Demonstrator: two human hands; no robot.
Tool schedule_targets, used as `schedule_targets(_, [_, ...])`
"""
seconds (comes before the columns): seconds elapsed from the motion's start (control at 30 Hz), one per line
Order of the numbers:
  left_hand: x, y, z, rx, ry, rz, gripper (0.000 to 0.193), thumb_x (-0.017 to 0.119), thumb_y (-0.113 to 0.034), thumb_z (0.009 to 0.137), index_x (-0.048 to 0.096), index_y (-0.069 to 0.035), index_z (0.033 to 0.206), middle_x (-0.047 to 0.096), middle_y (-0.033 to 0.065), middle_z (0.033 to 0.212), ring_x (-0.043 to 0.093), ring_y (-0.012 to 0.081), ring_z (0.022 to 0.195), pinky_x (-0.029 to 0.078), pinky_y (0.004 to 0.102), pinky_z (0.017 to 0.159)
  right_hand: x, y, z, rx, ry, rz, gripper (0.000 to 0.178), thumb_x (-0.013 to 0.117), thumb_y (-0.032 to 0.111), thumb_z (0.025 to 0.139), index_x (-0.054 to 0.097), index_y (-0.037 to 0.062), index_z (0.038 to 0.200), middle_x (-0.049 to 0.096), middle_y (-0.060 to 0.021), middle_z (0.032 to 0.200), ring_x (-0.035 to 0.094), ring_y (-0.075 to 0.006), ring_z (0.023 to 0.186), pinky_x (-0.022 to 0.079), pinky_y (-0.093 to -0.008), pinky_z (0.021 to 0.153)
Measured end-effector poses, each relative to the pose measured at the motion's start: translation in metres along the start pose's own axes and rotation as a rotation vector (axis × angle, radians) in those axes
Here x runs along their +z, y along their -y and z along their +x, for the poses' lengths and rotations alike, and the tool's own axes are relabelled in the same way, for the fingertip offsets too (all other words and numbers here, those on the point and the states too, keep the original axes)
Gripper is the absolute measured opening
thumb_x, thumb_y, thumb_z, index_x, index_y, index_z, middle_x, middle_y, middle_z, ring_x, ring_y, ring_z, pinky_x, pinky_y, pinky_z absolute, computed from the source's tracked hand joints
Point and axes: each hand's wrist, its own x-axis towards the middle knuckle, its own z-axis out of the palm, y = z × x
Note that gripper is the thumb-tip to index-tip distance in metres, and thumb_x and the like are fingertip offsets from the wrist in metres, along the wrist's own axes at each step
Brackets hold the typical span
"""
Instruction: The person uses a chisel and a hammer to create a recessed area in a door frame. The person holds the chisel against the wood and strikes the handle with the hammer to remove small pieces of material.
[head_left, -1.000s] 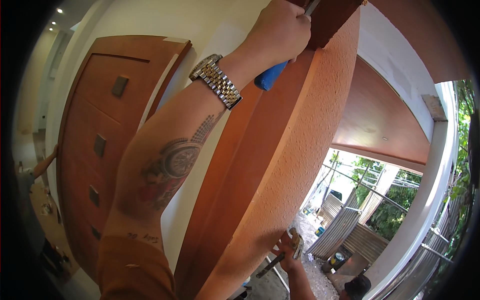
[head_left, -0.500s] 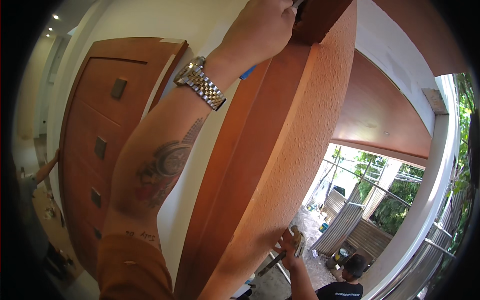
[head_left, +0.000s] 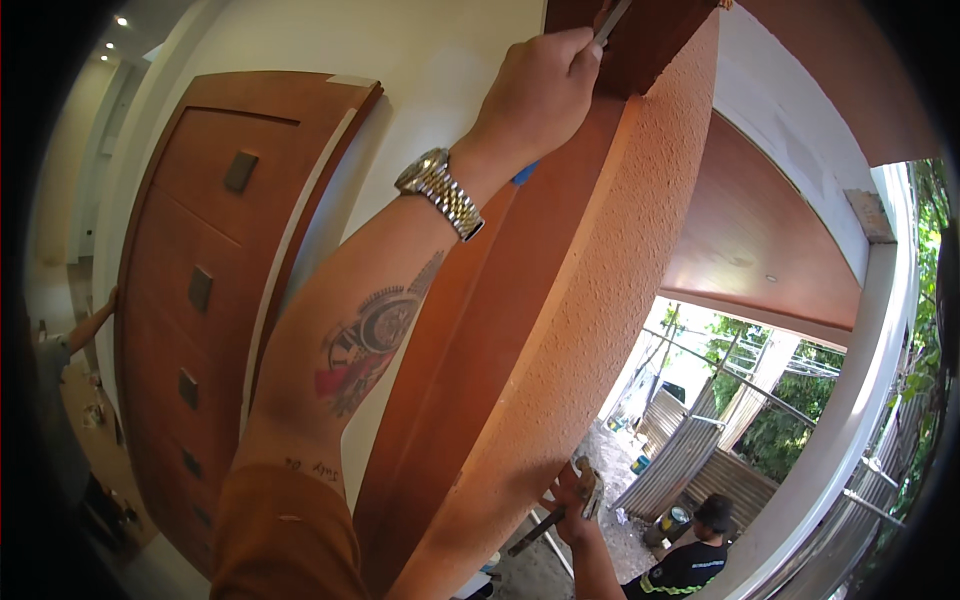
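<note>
My left hand (head_left: pixel 540 95), with a metal watch on its wrist, is raised to the top of the reddish-brown wooden door frame (head_left: pixel 520 270). Its fingers close on a narrow metal tool that looks like a chisel (head_left: pixel 612 20), held against the dark recessed part of the frame's upper corner (head_left: pixel 655 45). Low on the right, my right hand (head_left: pixel 570 497) grips a hammer (head_left: pixel 590 487) beyond the textured orange wall edge (head_left: pixel 590 290). The hammer's handle slants down to the left. The chisel's lower end is hidden in my left fist.
A brown panelled door (head_left: pixel 215 240) leans at the left, with another person's hand (head_left: pixel 105 305) at its edge. Below right, a person in a dark shirt (head_left: pixel 690 560) sits near a paint can (head_left: pixel 672 525). Corrugated sheets (head_left: pixel 675 455) and a white post (head_left: pixel 850 400) stand outside.
My left hand has shifted slightly right and down in view, and more of the chisel shows. The right hand keeps its hold on the hammer, nearly in place. The seated person has turned slightly.
</note>
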Motion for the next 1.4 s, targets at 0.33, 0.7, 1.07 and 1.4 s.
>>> schedule_targets(0.33, [0.008,-0.004,-0.003,-0.246,0.166,-0.533,0.039,0.044,-0.023,0.111,0.055,0.002,0.139,0.06,0.0049,0.068,0.055,0.012,0.049,0.048,0.0297,0.048,-0.009,-0.014,-0.002,-0.043,0.024,0.018,0.136,0.047,0.101,0.068,0.009,0.0151,0.166,0.013,-0.0038,0.174,0.021,-0.0354,0.156,0.028,-0.0603,0.117])
schedule_targets(0.7, [-0.006,0.002,-0.053,-0.481,0.121,-0.446,0.035,0.047,-0.027,0.11,0.064,-0.005,0.13,0.056,0.0008,0.068,0.052,0.0079,0.046,0.043,0.0259,0.042,0.002,0.005,0.001,0.026,-0.029,0.082,0.124,0.058,0.089,0.078,0.006,0.0178,0.166,0.016,-0.006,0.172,0.017,-0.0366,0.158,0.02,-0.0666,0.119])
schedule_targets(1.07, [-0.235,-0.135,-0.388,-1.175,0.272,-0.117,0.03,0.046,-0.021,0.106,0.065,0.0,0.11,0.056,0.0027,0.058,0.05,0.011,0.044,0.038,0.0299,0.042,-0.001,-0.032,0.005,-0.006,-0.014,0.13,0.103,0.062,0.045,0.076,0.022,0.009,0.165,0.021,-0.0082,0.172,0.017,-0.0313,0.158,0.019,-0.0567,0.125])
schedule_targets(1.4, [-0.29,-0.336,-0.612,-1.801,0.514,0.065,0.03,0.052,-0.018,0.106,0.064,-0.003,0.129,0.07,0.0129,0.086,0.063,0.0215,0.069,0.052,0.0331,0.064,0.022,-0.033,-0.022,0.036,-0.089,0.215,0.092,0.068,0.049,0.091,0.021,0.0191,0.165,0.031,-0.0053,0.168,0.028,-0.0275,0.155,0.024,-0.0567,0.123])
